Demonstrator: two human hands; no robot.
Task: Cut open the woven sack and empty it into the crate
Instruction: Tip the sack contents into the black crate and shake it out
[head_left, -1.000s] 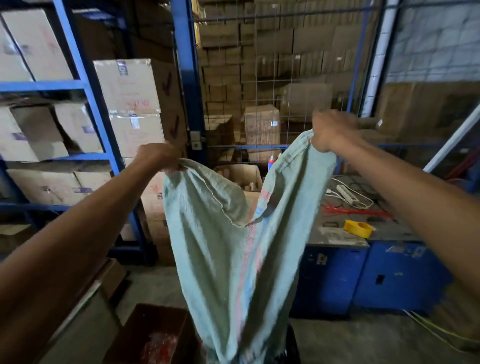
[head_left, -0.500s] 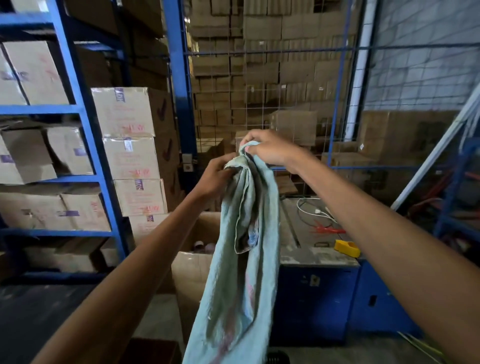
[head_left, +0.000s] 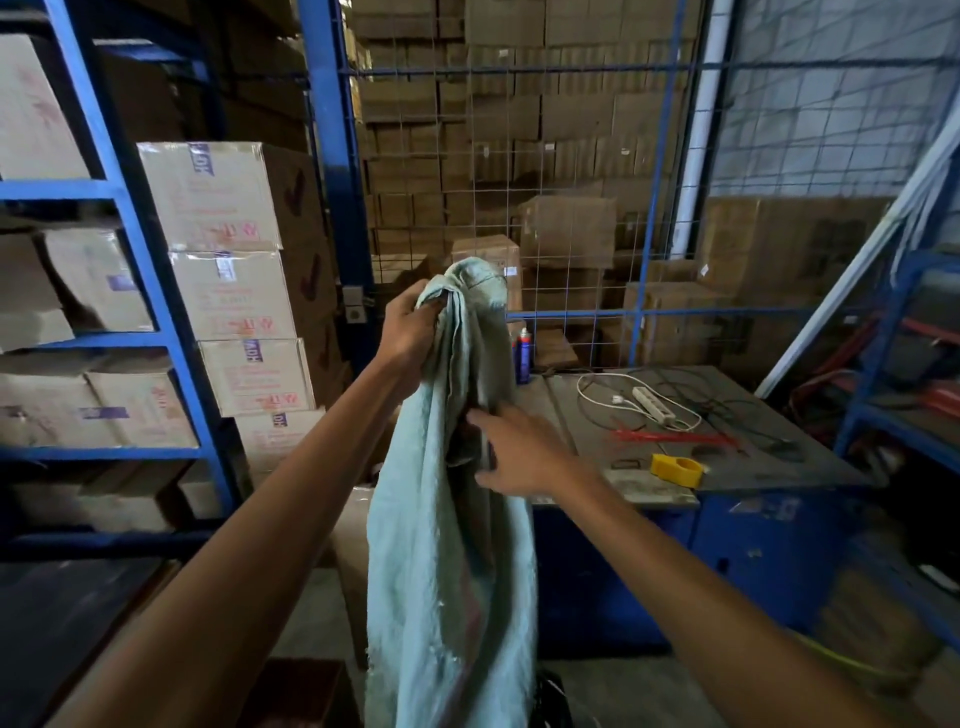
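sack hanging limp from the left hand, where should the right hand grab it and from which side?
Grip the gathered folds mid-length, just below the bunched top that the left hand clamps. The sack hangs as a narrow vertical rope of cloth, so a wrap from its right side should close around it. The right hand is open there, fingers at the folds; likely the easiest approach.

Woven sack (head_left: 447, 571) bottom cut off by lower edge, right hand (head_left: 519, 457) motion-blurred, carton labels unreadable

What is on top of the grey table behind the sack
On the grey table lie a white power strip with its cord, a yellow tape roll, red straps and dark cables. A spray can stands at its back left corner. The hanging sack hides the left edge.
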